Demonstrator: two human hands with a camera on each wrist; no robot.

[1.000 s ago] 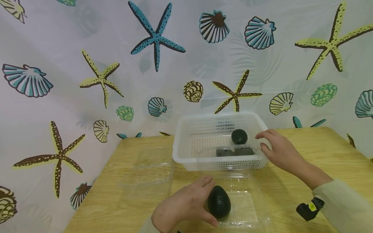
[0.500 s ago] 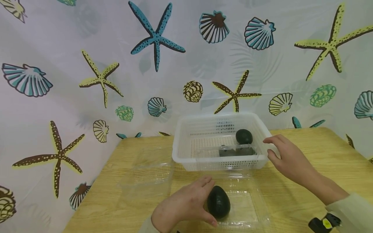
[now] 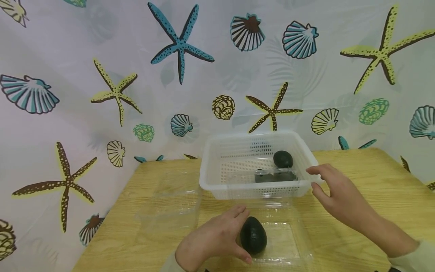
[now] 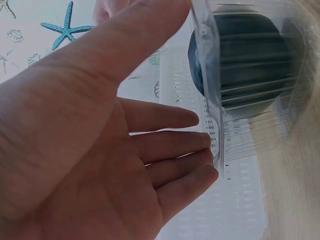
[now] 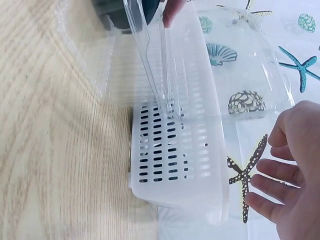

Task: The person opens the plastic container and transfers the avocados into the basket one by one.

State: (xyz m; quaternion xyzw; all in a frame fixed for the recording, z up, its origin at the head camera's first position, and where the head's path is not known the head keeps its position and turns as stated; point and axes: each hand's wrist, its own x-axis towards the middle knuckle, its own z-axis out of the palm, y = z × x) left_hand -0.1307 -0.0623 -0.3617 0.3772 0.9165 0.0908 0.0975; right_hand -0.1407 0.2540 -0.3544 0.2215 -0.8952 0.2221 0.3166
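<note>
A dark green avocado (image 3: 253,235) lies in the left half of a clear plastic clamshell box (image 3: 283,241) on the table. My left hand (image 3: 215,236) rests beside the avocado at the box's left side; in the left wrist view its nearly straight fingertips (image 4: 202,172) meet the box's clear rim. Behind, in a white perforated basket (image 3: 217,185), lie several more avocados (image 3: 283,159), partly seen through the box's raised lid. To the right of the basket my right hand (image 3: 340,194) hovers with loosely bent fingers, holding nothing.
Another clear plastic container (image 3: 171,207) stands on the wooden table (image 3: 119,234) to the left. A curtain (image 3: 204,75) printed with starfish and shells hangs right behind the basket and along the left side.
My right hand has drawn back from the basket, rightward and nearer to me. The top avocado in the basket has shifted slightly right. My left hand stays in place.
</note>
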